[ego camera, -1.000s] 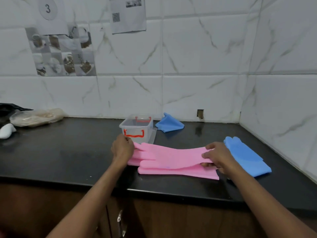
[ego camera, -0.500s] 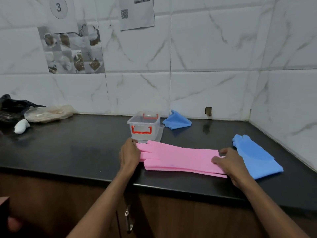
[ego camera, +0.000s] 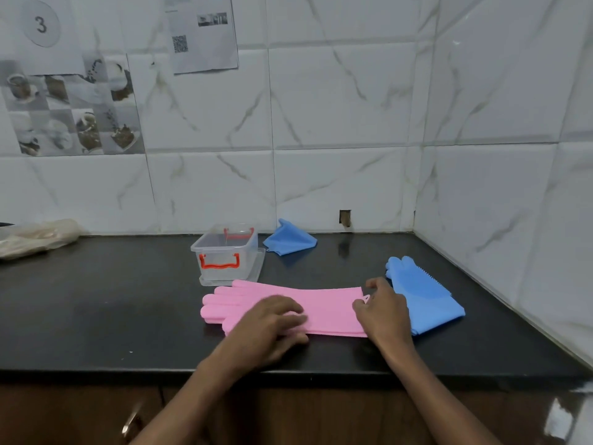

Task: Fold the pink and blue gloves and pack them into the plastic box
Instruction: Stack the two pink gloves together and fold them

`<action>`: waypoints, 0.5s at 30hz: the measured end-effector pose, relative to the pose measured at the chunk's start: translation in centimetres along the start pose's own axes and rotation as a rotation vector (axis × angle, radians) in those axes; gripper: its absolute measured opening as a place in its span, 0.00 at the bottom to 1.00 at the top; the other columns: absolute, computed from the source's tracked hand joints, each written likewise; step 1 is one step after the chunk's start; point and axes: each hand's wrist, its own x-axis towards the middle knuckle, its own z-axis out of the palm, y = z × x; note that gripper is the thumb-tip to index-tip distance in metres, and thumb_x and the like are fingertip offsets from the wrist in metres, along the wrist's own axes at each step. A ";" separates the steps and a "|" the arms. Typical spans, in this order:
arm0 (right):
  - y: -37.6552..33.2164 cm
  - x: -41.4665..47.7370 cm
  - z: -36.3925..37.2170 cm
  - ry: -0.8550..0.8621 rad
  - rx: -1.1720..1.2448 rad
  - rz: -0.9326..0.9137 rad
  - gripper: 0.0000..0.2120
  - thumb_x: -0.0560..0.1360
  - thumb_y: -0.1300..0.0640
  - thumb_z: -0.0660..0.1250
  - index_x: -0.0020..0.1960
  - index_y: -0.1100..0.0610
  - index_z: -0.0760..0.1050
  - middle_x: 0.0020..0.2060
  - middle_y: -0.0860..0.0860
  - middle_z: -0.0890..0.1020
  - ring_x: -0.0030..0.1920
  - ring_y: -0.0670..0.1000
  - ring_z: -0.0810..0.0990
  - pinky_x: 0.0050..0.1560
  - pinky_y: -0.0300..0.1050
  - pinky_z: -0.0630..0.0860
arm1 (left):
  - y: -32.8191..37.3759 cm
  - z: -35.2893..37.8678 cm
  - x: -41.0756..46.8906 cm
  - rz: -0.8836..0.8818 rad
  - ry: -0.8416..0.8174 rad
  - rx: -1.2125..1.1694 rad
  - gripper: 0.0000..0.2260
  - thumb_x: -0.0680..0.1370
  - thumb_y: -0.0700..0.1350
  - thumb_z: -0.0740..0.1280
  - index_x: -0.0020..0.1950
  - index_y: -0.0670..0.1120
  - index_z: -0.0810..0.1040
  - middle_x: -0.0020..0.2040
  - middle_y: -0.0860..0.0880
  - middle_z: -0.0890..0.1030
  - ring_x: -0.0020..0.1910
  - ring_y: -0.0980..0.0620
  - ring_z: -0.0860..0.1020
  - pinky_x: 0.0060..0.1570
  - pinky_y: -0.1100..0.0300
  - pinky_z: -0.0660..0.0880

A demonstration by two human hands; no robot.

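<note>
Pink gloves lie flat and unfolded near the table's front edge. Their long axis runs along that edge, fingers left, cuffs right. A blue glove lies just right of them, and the plastic box sits just behind. The left hand presses flat on their middle, while the right hand pinches the cuff end.

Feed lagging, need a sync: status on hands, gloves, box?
Left hand flat on pink rubber gloves, right hand pinching cuff. Gloves lie unfolded. Clear plastic box open behind them, nothing between.
</note>
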 end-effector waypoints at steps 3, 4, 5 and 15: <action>0.0 -0.3 0.1 0.023 -0.109 -0.005 0.15 0.73 0.53 0.67 0.59 0.53 0.72 0.44 0.52 0.81 0.41 0.51 0.77 0.41 0.44 0.74 | 1.4 1.6 2.2 -0.020 -0.072 -0.069 0.16 0.80 0.55 0.62 0.65 0.52 0.78 0.67 0.54 0.77 0.65 0.58 0.73 0.65 0.65 0.67; 0.0 -0.3 0.1 0.017 -0.141 -0.004 0.15 0.73 0.53 0.67 0.59 0.53 0.72 0.43 0.51 0.79 0.40 0.49 0.75 0.39 0.43 0.72 | 1.7 1.9 2.8 -0.045 -0.090 -0.089 0.16 0.80 0.53 0.63 0.65 0.52 0.78 0.67 0.55 0.76 0.66 0.59 0.73 0.65 0.64 0.68; 0.0 -0.4 0.2 0.009 -0.169 -0.002 0.15 0.73 0.53 0.66 0.59 0.53 0.71 0.41 0.50 0.77 0.39 0.49 0.74 0.38 0.42 0.70 | 1.8 2.2 3.2 -0.068 -0.104 -0.106 0.15 0.80 0.52 0.63 0.66 0.52 0.78 0.67 0.55 0.77 0.65 0.59 0.73 0.66 0.64 0.69; -0.7 -0.7 1.2 -0.014 -0.402 -0.058 0.18 0.75 0.50 0.66 0.62 0.54 0.67 0.54 0.52 0.77 0.47 0.51 0.79 0.40 0.42 0.74 | 1.5 3.2 4.0 -0.075 -0.262 -0.131 0.18 0.82 0.55 0.58 0.72 0.57 0.70 0.74 0.58 0.68 0.73 0.59 0.65 0.71 0.63 0.53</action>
